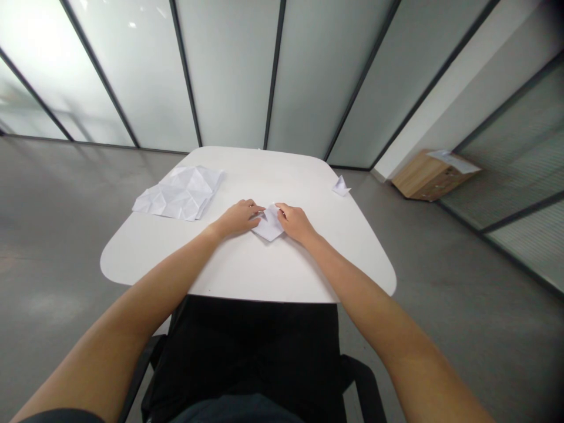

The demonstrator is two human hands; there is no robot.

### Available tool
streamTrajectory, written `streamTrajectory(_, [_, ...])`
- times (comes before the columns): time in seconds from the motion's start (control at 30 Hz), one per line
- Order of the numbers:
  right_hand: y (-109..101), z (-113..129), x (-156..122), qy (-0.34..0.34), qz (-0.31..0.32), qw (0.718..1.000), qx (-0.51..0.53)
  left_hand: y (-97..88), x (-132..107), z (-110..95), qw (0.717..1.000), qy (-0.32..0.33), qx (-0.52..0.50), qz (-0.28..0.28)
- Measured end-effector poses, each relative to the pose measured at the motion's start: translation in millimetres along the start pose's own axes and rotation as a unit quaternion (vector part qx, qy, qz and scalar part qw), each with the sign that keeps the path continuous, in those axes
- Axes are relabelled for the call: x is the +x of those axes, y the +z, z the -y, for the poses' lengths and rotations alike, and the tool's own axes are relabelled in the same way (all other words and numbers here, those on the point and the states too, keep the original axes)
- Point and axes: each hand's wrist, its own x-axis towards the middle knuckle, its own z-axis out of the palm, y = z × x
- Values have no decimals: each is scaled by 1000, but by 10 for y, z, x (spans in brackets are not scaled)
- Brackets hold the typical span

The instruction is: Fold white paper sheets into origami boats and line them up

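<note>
A small folded sheet of white paper (270,228) lies on the white table in front of me, one corner pointing toward my body. My left hand (240,216) grips its left side, thumb and index finger closing on the edge. On the opposite side, my right hand (295,221) has its fingers curled over the paper's upper right edge. Both hands rest low, close to the tabletop, and partly cover the paper.
Creased sheets of white paper (180,192) lie at the table's left. A small folded paper piece (341,186) stands near the right edge of the table (273,279). A wooden box (434,175) sits on the floor by the wall, beyond frosted glass panels (229,70).
</note>
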Motion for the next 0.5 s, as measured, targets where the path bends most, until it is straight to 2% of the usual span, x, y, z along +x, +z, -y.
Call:
streamTrajectory(0.23, [-7,2,-4,0,-2,1000,10,-2,-31,-56,1000,9,28,-5])
streamTrajectory(0.5, [-13,23,-1,0,2,1000,15,1,-32,-122,999,-12,31,-9])
